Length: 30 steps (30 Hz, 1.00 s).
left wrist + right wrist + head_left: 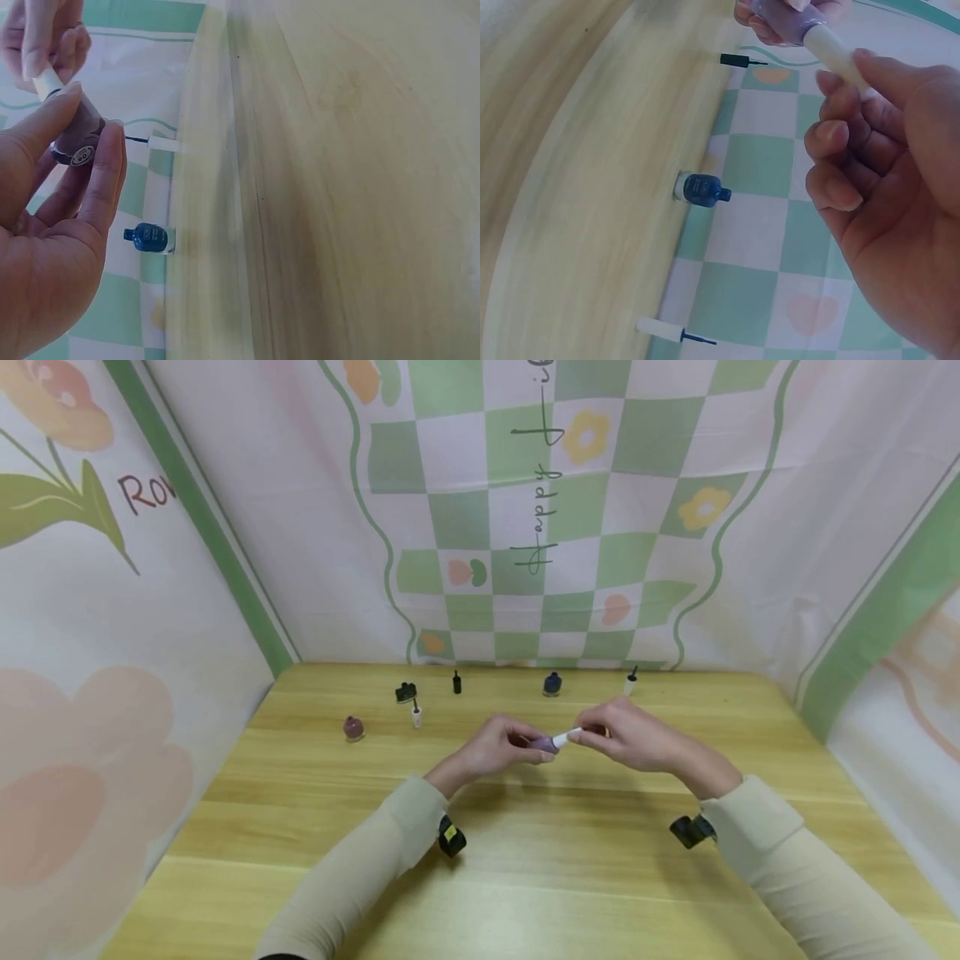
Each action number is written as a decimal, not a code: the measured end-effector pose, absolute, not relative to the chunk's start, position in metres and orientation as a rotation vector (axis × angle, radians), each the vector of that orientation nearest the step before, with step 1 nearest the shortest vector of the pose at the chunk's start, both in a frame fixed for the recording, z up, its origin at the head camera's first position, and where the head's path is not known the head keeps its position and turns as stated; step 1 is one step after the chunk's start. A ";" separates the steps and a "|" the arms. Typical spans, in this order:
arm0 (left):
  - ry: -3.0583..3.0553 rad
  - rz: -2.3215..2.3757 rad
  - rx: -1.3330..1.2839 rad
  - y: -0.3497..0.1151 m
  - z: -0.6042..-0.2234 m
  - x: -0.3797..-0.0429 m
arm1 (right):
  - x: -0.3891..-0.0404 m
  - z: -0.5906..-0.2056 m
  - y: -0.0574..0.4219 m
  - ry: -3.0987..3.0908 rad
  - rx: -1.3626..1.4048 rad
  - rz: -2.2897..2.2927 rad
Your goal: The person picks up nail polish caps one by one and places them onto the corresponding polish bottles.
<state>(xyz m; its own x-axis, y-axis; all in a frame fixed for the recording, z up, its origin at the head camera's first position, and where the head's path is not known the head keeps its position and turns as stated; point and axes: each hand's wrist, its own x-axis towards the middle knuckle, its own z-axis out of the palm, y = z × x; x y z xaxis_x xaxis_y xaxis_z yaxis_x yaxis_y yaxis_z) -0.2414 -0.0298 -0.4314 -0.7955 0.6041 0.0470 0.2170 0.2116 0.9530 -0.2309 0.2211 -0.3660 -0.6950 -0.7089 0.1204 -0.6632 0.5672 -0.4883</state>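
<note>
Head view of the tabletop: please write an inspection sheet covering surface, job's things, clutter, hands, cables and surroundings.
Surface: wood-grain tabletop.
Job's things: purple bottle, white cap at its neck.
Clutter: mauve bottle, dark bottle, blue bottle, all uncapped; black brush cap, two white brush caps, brushes up.
Hands: left hand holds the purple bottle; right hand pinches the white cap.
Cables: nothing seen.
Surroundings: checked backdrop behind the tabletop.

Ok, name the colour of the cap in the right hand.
The cap is white, clearest in the right wrist view.
</note>
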 end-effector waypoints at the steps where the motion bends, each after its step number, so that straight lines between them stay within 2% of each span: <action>1: 2.164 1.604 0.773 -0.029 -0.431 -0.241 | -0.231 -0.367 0.221 2.711 -1.189 -0.764; 13: 2.177 1.604 0.765 -0.029 -0.430 -0.241 | -0.229 -0.374 0.219 2.770 -1.039 -0.796; 18: 2.171 1.618 0.737 -0.031 -0.431 -0.242 | -0.229 -0.372 0.220 2.729 -1.084 -0.924; 30: 2.180 1.628 0.747 -0.030 -0.431 -0.242 | -0.229 -0.367 0.221 2.701 -1.069 -0.916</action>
<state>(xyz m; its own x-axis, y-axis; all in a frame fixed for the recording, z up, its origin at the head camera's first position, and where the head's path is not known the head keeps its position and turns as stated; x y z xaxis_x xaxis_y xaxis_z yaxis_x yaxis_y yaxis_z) -0.2418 -0.0303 -0.4315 -0.8129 0.5799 0.0547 0.2171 0.2145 0.9523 -0.2286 0.2207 -0.3671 -0.7498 -0.6496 0.1257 -0.5920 0.5738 -0.5659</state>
